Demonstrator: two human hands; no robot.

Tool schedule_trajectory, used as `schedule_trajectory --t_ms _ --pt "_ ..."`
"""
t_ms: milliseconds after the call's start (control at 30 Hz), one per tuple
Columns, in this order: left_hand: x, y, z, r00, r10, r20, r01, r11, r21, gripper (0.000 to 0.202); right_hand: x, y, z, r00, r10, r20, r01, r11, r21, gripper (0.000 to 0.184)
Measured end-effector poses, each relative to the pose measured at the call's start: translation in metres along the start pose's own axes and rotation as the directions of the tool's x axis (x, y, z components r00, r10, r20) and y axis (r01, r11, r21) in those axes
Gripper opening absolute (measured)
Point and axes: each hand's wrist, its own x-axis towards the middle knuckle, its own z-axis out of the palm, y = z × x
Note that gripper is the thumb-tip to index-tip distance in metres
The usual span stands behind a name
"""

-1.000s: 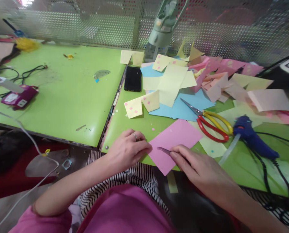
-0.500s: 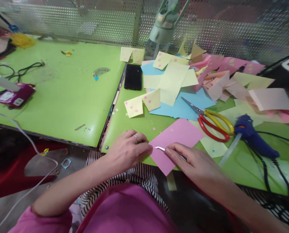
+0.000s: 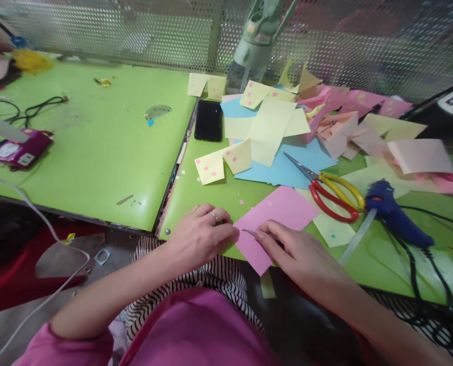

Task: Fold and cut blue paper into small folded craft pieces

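A sheet of pink paper lies at the near edge of the green table, its near corner jutting past the edge. My left hand, a ring on one finger, rests at the sheet's left corner with curled fingers, thumb and fingertips closed on that corner. Between the thumb and fingers of my right hand is a slim metal tool with a fine bent tip. The tip is over the pink paper, close to my left fingertips. Most of the tool is hidden in my hand.
Red-and-yellow-handled scissors and a blue glue gun lie to the right. Beyond are blue sheets, pale yellow cut pieces, a black phone and a bottle. A seam splits the tabletop.
The metal tool has turned slightly in my right hand and its tip has shifted a little left and up. My left hand and the pink paper stay nearly still.
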Motion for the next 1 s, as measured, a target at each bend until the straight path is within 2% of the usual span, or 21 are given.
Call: schedule_trajectory --t_ms 233,367,500,567,633,700,800,867,1000 --pt "-0.002 0.001 0.001 0.999 -0.024 -0.021 0.023 0.998 -0.051 0.021 -0.002 -0.001 0.001 0.999 -0.049 -0.005 0.049 0.996 0.072 0.032" --pt "0.004 0.003 -0.019 0.989 -0.086 -0.123 0.071 0.99 -0.119 0.021 0.001 0.002 -0.01 0.999 -0.024 -0.047 0.028 0.997 0.07 0.033" --pt "0.04 -0.008 -0.054 0.943 -0.172 -0.285 0.182 0.983 0.008 0.019 0.023 0.005 -0.026 0.97 -0.041 -0.24 0.045 0.999 0.009 0.028" --pt "0.068 -0.023 -0.066 0.926 -0.245 -0.289 0.272 0.961 0.058 0.021 0.041 0.006 -0.031 0.945 -0.046 -0.325 0.049 0.999 0.001 0.026" --pt "0.096 -0.04 -0.07 0.918 -0.348 -0.189 0.364 0.929 0.059 0.024 0.058 0.006 -0.031 0.932 -0.031 -0.361 0.048 0.998 0.037 0.027" --pt "0.117 -0.057 -0.07 0.882 -0.471 -0.006 0.471 0.882 -0.017 0.029 0.071 0.005 -0.027 0.928 -0.012 -0.371 0.045 0.996 0.081 0.029" --pt "0.131 -0.077 -0.063 0.828 -0.516 0.22 0.555 0.81 -0.189 0.032 0.083 0.005 -0.02 0.928 0.002 -0.372 0.045 0.992 0.117 0.029" --pt "0.131 -0.085 -0.057 0.813 -0.505 0.289 0.576 0.773 -0.267 0.028 0.086 0.006 -0.017 0.93 0.008 -0.367 0.043 0.99 0.131 0.029" --pt "0.125 -0.093 -0.051 0.816 -0.464 0.345 0.575 0.713 -0.402 0.014 0.083 0.007 -0.016 0.924 0.026 -0.38 0.044 0.984 0.174 0.029"
